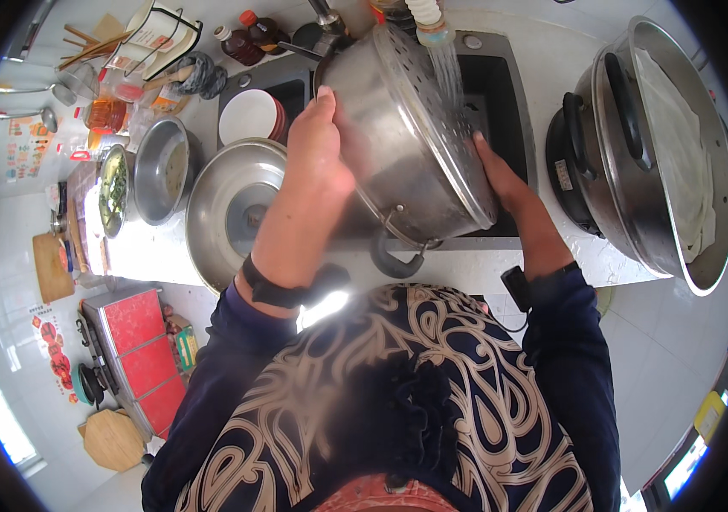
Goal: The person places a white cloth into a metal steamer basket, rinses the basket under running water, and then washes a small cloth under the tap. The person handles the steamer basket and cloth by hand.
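Tilted on its side over the dark sink [498, 115], a stainless steel pot [402, 141] has its perforated metal base or insert turned towards the running water [450, 73]. The water falls from a faucet with a white ribbed hose [426, 16]. My left hand [322, 141] is against the pot's left side, thumb up, its fingers mostly hidden. My right hand [498, 169] presses on the perforated face, fingertips near the holes. A black loop handle [396, 256] hangs at the pot's lower edge. Both hands hold the pot between them.
At the right stands a large steamer pot [623, 160] with a white cloth [677, 153] inside its top tier. Left of the sink are a wide metal lid [210, 211], stacked bowls [248, 118], a metal basin [162, 169] and a dish of greens [114, 192]. Sauce bottles [242, 46] stand behind.
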Tool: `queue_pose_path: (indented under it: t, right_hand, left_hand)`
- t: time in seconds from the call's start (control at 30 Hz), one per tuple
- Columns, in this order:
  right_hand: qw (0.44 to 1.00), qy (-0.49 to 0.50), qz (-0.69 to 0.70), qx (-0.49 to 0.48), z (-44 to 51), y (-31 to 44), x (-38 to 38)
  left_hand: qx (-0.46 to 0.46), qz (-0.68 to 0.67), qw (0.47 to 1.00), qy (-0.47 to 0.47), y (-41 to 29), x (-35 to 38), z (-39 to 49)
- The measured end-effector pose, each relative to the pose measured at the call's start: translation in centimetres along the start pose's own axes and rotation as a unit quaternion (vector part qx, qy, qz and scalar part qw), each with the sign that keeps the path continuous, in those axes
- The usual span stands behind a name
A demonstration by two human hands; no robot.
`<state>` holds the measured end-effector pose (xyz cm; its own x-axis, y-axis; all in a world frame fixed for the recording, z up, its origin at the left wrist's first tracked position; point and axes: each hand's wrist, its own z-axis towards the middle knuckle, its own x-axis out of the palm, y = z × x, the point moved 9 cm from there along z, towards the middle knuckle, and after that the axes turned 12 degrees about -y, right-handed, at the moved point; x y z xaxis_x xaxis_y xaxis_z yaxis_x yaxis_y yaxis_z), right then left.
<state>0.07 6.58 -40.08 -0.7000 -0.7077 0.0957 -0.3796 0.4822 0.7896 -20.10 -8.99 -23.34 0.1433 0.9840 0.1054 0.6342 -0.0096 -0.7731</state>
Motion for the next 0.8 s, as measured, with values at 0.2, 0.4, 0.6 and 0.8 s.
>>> queue_pose_path:
  t: [0.2, 0.4, 0.6, 0.8]
  right_hand:
    - [0.955, -0.075, -0.07, -0.279, -1.2, 13.3, 4.3]
    - [0.869, -0.103, -0.09, -0.476, -3.5, 17.8, 6.1]
    - [0.976, -0.13, 0.066, -0.161, 3.8, 10.2, 0.6]
    - [0.976, -0.124, 0.147, -0.106, 3.4, 11.7, 2.9]
  left_hand:
    - [0.005, 0.088, 0.993, 0.079, 0.5, 2.1, -0.1]
    - [0.0, 0.06, 0.99, 0.131, 0.9, 2.1, -0.5]
    - [0.049, 0.161, 0.969, 0.183, -0.3, 1.8, -0.9]
    - [0.051, 0.16, 0.962, 0.216, 0.4, 3.0, -1.6]
